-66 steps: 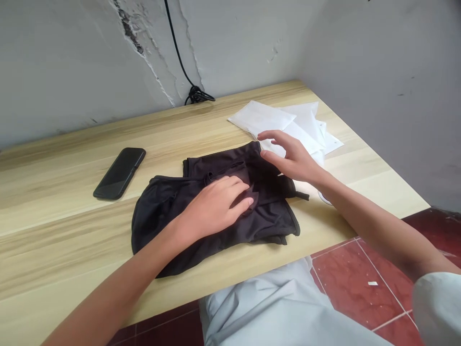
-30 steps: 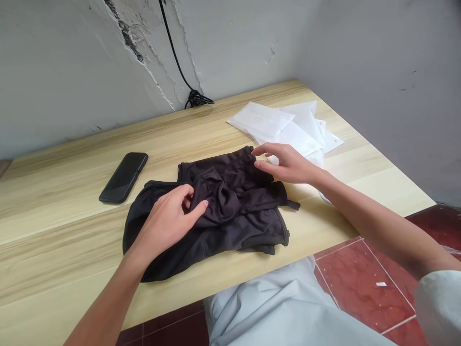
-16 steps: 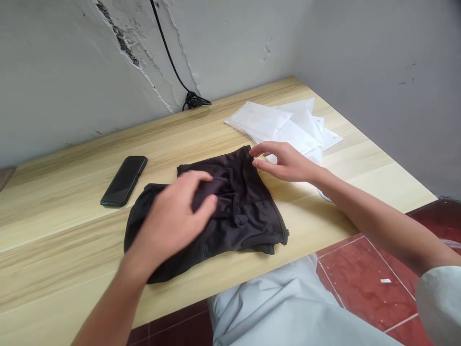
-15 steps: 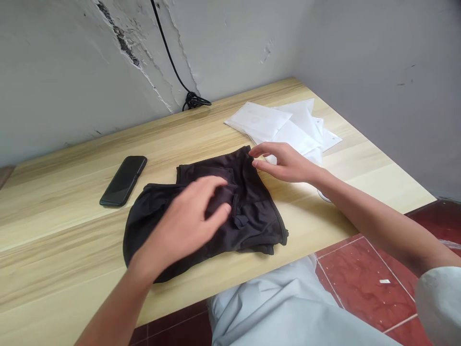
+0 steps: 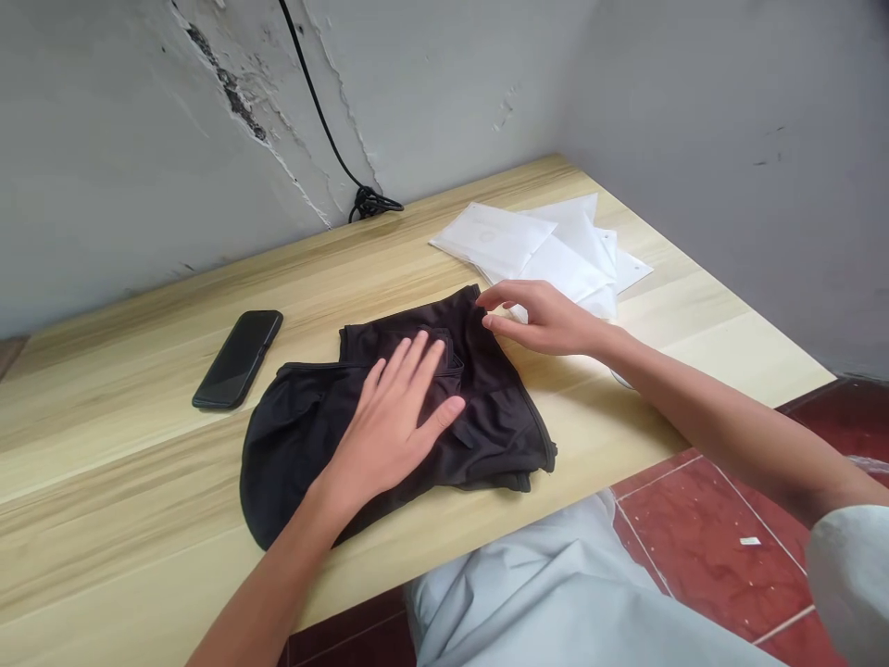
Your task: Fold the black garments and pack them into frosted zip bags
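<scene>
A thin black cloth item with bound edges (image 5: 292, 463), hood-like with a rounded end at left, lies on the wooden table (image 5: 97, 519). My left hand (image 5: 395, 417) rests flat on the middle of it, fingers stretched and thumb apart. At the cloth's far right corner is my right hand (image 5: 538, 315), its fingers loosely curved with a gap between thumb and forefinger. Those fingertips are at the cloth's edge, and no fabric shows pinched between them. Beneath the left palm, part of the cloth is hidden.
Left of the cloth lies a black phone (image 5: 237, 359). Several white translucent packets (image 5: 493, 232) are piled behind my right hand. A black cable (image 5: 371, 202) is bundled against the cracked wall (image 5: 431, 102). The table's front edge runs just above my lap (image 5: 556, 584).
My left hand has come down onto the cloth and spread its fingers, shifting slightly right. My right hand has stayed at the far right corner. The view has tilted slightly.
</scene>
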Demonstrator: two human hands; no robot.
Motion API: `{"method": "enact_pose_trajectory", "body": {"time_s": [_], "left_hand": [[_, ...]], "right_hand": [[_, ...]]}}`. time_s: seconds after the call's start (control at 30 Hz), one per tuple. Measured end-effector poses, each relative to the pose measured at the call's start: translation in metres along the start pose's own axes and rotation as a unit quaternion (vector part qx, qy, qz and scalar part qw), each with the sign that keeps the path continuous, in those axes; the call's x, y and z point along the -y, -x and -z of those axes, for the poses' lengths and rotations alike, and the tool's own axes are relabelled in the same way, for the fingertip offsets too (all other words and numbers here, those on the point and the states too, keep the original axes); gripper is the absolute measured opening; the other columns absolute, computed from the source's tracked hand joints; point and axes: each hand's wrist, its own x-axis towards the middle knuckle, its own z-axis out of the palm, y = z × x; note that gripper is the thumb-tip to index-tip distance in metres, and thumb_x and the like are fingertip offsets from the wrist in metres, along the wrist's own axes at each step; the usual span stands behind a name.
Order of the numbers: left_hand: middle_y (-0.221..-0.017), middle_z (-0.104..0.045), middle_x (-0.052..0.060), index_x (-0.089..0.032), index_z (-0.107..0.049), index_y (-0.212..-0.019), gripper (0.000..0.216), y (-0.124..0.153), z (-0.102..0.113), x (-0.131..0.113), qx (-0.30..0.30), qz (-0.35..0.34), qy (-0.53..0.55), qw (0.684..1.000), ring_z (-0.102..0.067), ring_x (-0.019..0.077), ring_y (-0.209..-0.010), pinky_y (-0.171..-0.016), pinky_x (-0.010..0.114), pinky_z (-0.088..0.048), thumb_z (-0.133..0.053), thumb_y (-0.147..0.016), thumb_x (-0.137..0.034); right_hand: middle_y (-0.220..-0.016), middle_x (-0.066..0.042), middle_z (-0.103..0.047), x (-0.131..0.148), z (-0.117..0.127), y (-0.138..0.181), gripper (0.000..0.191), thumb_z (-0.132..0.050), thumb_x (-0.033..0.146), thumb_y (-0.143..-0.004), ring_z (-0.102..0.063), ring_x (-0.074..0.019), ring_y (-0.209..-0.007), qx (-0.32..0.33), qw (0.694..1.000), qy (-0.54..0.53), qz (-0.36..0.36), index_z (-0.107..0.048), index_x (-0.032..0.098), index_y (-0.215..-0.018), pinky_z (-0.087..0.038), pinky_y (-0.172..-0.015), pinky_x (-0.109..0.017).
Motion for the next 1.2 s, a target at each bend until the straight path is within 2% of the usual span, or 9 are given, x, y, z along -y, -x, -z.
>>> {"method": "enact_pose_trajectory", "body": {"time_s": [0.1, 0.23, 0.33, 0.47, 0.67, 0.9, 1.07, 1.13, 1.2], "left_hand": [[-0.148, -0.062, 0.016, -0.018, -0.057, -0.144, 0.059, 0.001, 0.019, 0.011, -0.100, 0.108, -0.008, 0.989, -0.056, 0.0351, -0.140, -0.115, 0.051, -0.043, -0.040, -0.105, -0.059], [-0.096, -0.074, 0.007, -0.024, -0.065, -0.097, 0.049, -0.002, 0.031, 0.028, -0.016, 0.245, -0.001, 0.969, -0.070, 0.0308, -0.090, -0.082, 0.044, -0.050, -0.047, -0.097, -0.070], [-0.098, -0.074, 0.007, -0.024, -0.062, -0.101, 0.053, -0.007, 0.029, 0.037, -0.021, 0.262, 0.041, 0.964, -0.070, 0.0288, -0.090, -0.079, 0.040, -0.048, -0.053, -0.090, -0.076], [-0.095, -0.073, 0.008, -0.023, -0.064, -0.102, 0.059, -0.012, 0.028, 0.044, -0.028, 0.274, 0.056, 0.960, -0.070, 0.0295, -0.090, -0.080, 0.040, -0.048, -0.060, -0.084, -0.079], [-0.098, -0.071, 0.002, -0.024, -0.057, -0.099, 0.044, -0.013, 0.024, 0.046, -0.031, 0.182, 0.204, 0.961, -0.068, 0.0220, -0.089, -0.076, 0.032, -0.052, -0.068, -0.087, -0.065], [-0.125, -0.076, 0.009, -0.024, -0.061, -0.128, 0.066, -0.015, 0.015, 0.038, -0.027, 0.211, 0.498, 0.841, -0.073, 0.0280, -0.116, -0.098, 0.041, -0.061, -0.089, -0.074, -0.048], [-0.119, -0.080, 0.013, -0.016, -0.075, -0.116, 0.058, -0.013, 0.019, 0.037, 0.027, 0.239, 0.586, 0.774, -0.075, 0.0334, -0.116, -0.103, 0.047, -0.062, -0.095, -0.069, -0.041], [-0.115, -0.082, 0.011, -0.017, -0.076, -0.113, 0.051, -0.010, 0.019, 0.037, 0.037, 0.243, 0.599, 0.762, -0.077, 0.0323, -0.112, -0.102, 0.046, -0.063, -0.094, -0.071, -0.041], [-0.119, -0.081, 0.008, -0.021, -0.075, -0.119, 0.050, -0.007, 0.017, 0.035, 0.022, 0.241, 0.608, 0.756, -0.077, 0.0301, -0.113, -0.104, 0.044, -0.063, -0.092, -0.076, -0.040]], "right_hand": [[-0.118, -0.011, -0.078, -0.003, 0.005, -0.002, 0.028, -0.057, 0.037, -0.099, -0.074, -0.0294, -0.107, -0.025, 0.999, 0.039, -0.003, -0.073, 0.022, -0.118, -0.058, -0.095, -0.047], [-0.130, -0.018, -0.072, -0.018, 0.017, -0.003, 0.040, -0.059, 0.037, -0.095, -0.067, -0.0386, -0.121, -0.050, 0.983, 0.165, -0.062, -0.069, 0.016, -0.128, -0.053, -0.102, -0.055], [-0.139, -0.023, -0.066, -0.034, 0.022, -0.002, 0.056, -0.065, 0.043, -0.090, -0.061, -0.0454, -0.127, -0.013, 0.964, 0.236, -0.120, -0.063, 0.013, -0.137, -0.052, -0.100, -0.060], [-0.133, -0.020, -0.070, -0.040, 0.020, -0.001, 0.052, -0.066, 0.047, -0.091, -0.064, -0.0427, -0.121, 0.026, 0.963, 0.233, -0.131, -0.065, 0.017, -0.133, -0.053, -0.097, -0.056], [-0.122, -0.017, -0.073, -0.032, 0.010, -0.002, 0.051, -0.068, 0.060, -0.088, -0.066, -0.0418, -0.113, -0.005, 0.956, 0.257, -0.140, -0.070, 0.020, -0.120, -0.054, -0.090, -0.055], [-0.100, -0.011, -0.074, -0.032, 0.010, -0.003, 0.025, -0.064, 0.045, -0.093, -0.070, -0.0301, -0.090, -0.014, 0.976, 0.156, -0.150, -0.074, 0.022, -0.096, -0.056, -0.079, -0.046], [-0.125, -0.017, -0.071, -0.034, 0.001, -0.001, 0.035, -0.068, 0.052, -0.092, -0.062, -0.0422, -0.119, -0.053, 0.960, 0.243, -0.129, -0.075, 0.022, -0.109, -0.052, -0.094, -0.059], [-0.129, -0.016, -0.072, -0.034, -0.002, -0.001, 0.028, -0.070, 0.048, -0.091, -0.056, -0.0454, -0.131, -0.053, 0.957, 0.257, -0.121, -0.076, 0.023, -0.101, -0.048, -0.100, -0.064], [-0.114, -0.013, -0.078, -0.032, -0.003, -0.001, 0.022, -0.070, 0.044, -0.090, -0.055, -0.0447, -0.134, -0.050, 0.959, 0.251, -0.118, -0.073, 0.024, -0.082, -0.044, -0.103, -0.064]]}}
